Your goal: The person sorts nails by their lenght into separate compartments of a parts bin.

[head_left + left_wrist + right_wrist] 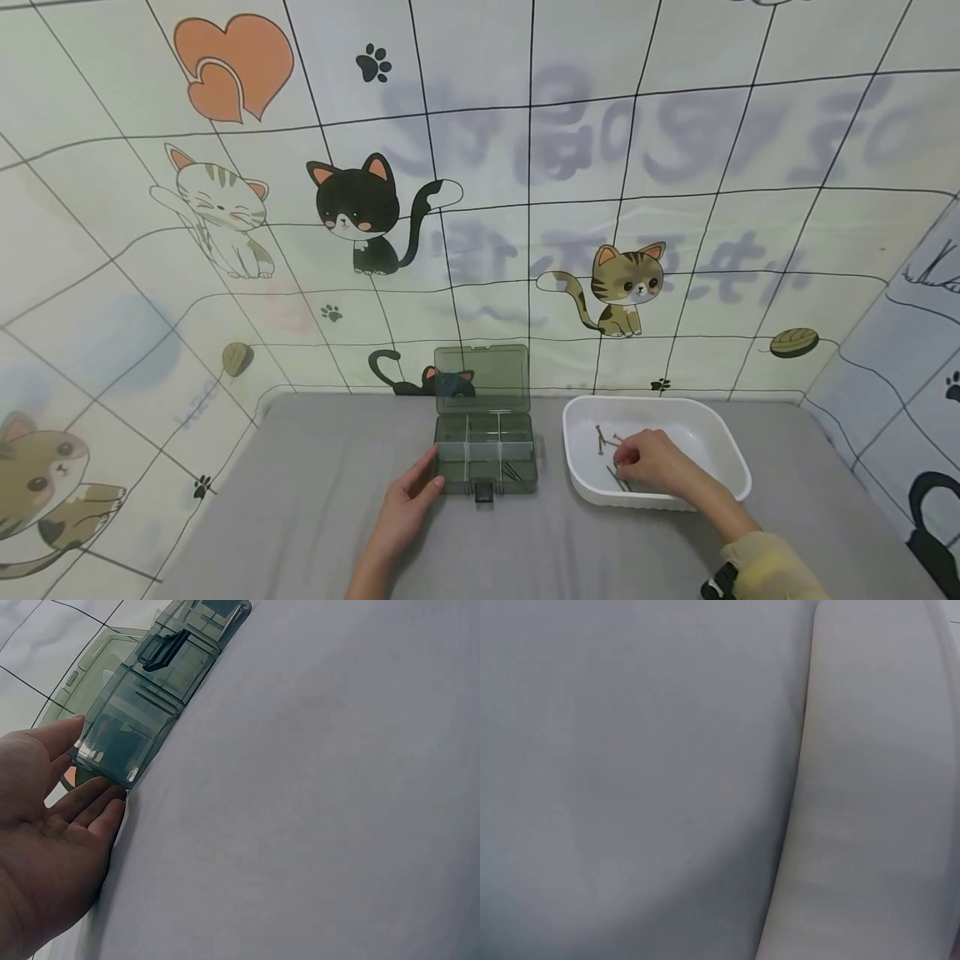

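A green see-through compartment box [486, 454] stands on the grey cloth with its lid [482, 379] raised at the back. Several thin dark screws [512, 472] lie in its front right compartment. My left hand [405, 508] touches the box's left side with thumb and fingertips; the left wrist view shows the fingers [105, 806] at its lower corner. My right hand [656, 461] reaches into a white tray [716, 450], fingertips bunched down among loose screws [600, 440]. I cannot tell whether a screw is between them.
Grey cloth [315, 483] covers the work surface. A curtain [480, 192] printed with cats and grid lines hangs right behind the box and tray. The tray's outer wall [870, 787] fills the right of the right wrist view.
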A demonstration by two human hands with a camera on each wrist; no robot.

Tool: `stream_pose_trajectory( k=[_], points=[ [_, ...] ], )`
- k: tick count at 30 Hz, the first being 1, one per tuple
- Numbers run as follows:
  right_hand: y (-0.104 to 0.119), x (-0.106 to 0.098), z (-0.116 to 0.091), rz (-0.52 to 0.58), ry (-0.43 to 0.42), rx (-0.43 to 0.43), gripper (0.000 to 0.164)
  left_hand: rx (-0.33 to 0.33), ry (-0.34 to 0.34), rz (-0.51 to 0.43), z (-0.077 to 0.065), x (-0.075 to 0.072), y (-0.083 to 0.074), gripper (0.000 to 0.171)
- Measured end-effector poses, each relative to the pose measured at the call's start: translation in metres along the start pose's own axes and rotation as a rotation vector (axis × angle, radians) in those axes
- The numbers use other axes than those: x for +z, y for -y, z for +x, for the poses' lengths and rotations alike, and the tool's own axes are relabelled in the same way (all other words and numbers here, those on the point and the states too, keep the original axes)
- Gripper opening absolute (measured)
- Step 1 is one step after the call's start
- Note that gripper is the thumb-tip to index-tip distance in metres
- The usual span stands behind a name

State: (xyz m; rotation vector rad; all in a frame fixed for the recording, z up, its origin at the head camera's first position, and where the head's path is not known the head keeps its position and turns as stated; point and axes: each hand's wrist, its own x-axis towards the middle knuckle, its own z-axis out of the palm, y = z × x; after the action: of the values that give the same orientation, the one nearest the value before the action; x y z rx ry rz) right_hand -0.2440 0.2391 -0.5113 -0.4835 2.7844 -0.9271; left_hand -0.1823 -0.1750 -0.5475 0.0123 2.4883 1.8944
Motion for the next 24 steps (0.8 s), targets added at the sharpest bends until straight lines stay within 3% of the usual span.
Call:
stream_pose_trajectory(
  k=[14,24],
  points=[
    [-0.0028,-0.0002,0.0056,-0.065,-0.012,0.012,0.01,-0.015,-0.003,-0.004,0.0034,0.0012,0.0035,0.052],
    [-0.0002,-0.0033,0.0054,-0.079,0.016,-0.054,0.012,-0.013,0.005,0.003,0.0037,0.0003,0.0038,0.052]
  ],
)
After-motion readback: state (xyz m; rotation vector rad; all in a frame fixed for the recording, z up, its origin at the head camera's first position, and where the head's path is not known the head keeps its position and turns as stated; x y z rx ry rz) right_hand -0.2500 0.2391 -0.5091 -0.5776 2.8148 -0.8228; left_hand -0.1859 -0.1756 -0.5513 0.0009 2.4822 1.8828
